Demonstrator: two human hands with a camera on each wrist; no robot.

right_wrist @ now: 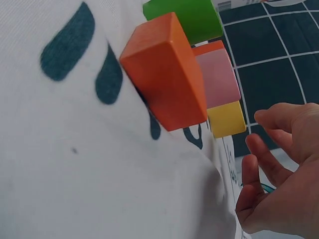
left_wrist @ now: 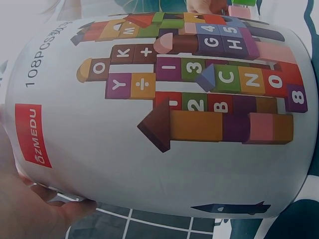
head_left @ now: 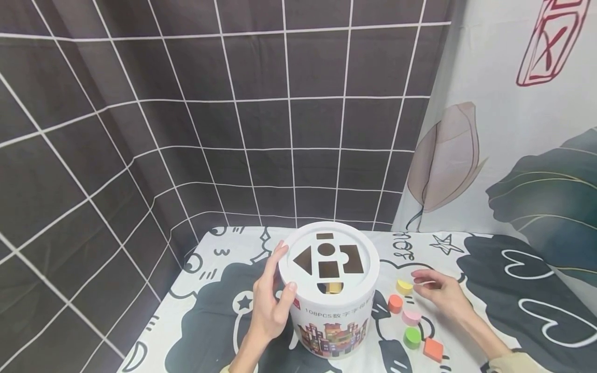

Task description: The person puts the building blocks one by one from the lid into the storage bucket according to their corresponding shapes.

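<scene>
A white bucket (head_left: pixel 333 324) printed with letter and number blocks stands upright, its lid (head_left: pixel 298 274) cut with shaped holes. Through the front hole a yellow block (head_left: pixel 333 288) shows inside. My left hand (head_left: pixel 270 300) rests against the bucket's left side, with the thumb and fingers spread at the lid's rim. Beside the bucket on the right, my right hand (head_left: pixel 440 292) hovers just right of a yellow half-round block (head_left: pixel 404 287); a small gap shows between fingers and block in the right wrist view.
Near the yellow piece lie an orange-red round block (head_left: pixel 395 304), a pink block (head_left: pixel 411 317), a green block (head_left: pixel 412 338) and an orange square block (head_left: pixel 434 349). Everything stands on a patterned cloth (head_left: pixel 219 305). A dark gridded curtain (head_left: pixel 261 124) hangs behind.
</scene>
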